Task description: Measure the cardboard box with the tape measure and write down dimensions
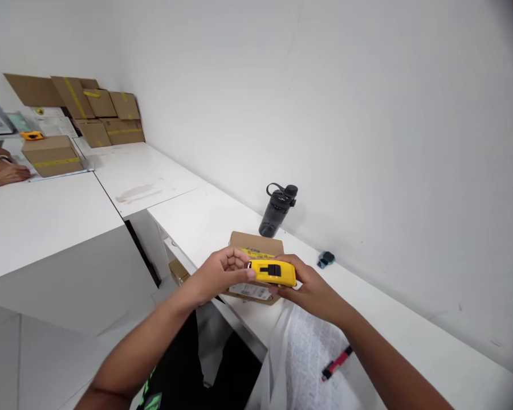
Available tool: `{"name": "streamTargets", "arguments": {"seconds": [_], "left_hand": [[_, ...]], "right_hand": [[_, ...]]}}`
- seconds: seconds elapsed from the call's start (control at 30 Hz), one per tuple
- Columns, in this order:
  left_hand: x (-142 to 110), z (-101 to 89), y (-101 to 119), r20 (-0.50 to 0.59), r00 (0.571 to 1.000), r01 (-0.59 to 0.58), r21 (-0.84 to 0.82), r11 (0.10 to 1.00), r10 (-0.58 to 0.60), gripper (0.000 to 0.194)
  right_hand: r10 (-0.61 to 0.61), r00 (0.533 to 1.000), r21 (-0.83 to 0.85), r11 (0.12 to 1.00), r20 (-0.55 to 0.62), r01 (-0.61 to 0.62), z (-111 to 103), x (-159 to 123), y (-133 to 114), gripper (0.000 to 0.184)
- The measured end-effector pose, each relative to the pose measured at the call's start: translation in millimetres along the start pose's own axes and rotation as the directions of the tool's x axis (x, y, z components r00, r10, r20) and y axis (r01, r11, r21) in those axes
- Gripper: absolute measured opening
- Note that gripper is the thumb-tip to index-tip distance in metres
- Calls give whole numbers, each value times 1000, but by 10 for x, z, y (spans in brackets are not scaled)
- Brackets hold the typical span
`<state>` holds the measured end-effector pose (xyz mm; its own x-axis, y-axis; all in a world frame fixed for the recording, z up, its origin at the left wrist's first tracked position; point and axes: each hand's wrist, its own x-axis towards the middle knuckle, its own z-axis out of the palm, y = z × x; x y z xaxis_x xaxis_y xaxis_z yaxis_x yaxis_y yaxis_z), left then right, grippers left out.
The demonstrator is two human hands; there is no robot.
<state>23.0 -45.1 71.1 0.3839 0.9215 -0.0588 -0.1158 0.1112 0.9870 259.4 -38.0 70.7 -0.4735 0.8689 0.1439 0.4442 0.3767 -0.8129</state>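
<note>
In the head view, a yellow tape measure (284,273) with a black lock slider is held level between my hands. My right hand (312,287) grips its right end, fingers above and thumb below. At its left end, by the small metal tip, my left hand (222,274) is closed with the thumb against it. Just beneath and behind lies a cardboard box (259,242) with yellow tape and a white label (252,291), partly covered by my hands and the tape measure.
A dark water bottle (277,210) and a small dark-blue object (325,259) stand along the wall. White paper (308,347) with a red pen (337,363) lies under my right forearm. At left, another person's hands (6,172) are beside a box (53,154); boxes (111,117) are stacked behind.
</note>
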Motion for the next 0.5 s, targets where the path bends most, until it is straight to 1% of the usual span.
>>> {"name": "streamTargets", "arguments": {"seconds": [0.07,0.13,0.23,0.3,0.37,0.4,0.47,0.5], "left_hand": [[87,-244,40,23,998,49,36,998,-50,34],[181,-442,54,32,998,53,62,997,-55,27],[324,-685,16,38,997,61,1,998,-61,23],[420,-804,-48,-7,998,61,0,998,-61,26],[512,-863,-138,-74,996,61,76,995,-55,31],[555,-863,-189,-95,994,71,120,990,-60,34],[626,-810,-299,-118,991,94,206,974,-71,38],[654,-764,-354,-135,989,91,251,964,-58,40]], "right_hand": [[29,999,-39,999,18,-29,-65,110,52,46],[59,998,-51,997,-11,-59,-172,128,165,48],[147,987,-17,989,-56,-148,-401,35,363,47],[200,977,7,980,-71,-200,-552,-49,475,47],[225,972,11,974,-63,-224,-656,-102,561,48],[226,973,6,974,-55,-226,-683,-109,593,48],[215,976,1,977,-46,-215,-681,-89,636,50],[210,976,-5,978,-54,-211,-657,-68,646,51]]}}
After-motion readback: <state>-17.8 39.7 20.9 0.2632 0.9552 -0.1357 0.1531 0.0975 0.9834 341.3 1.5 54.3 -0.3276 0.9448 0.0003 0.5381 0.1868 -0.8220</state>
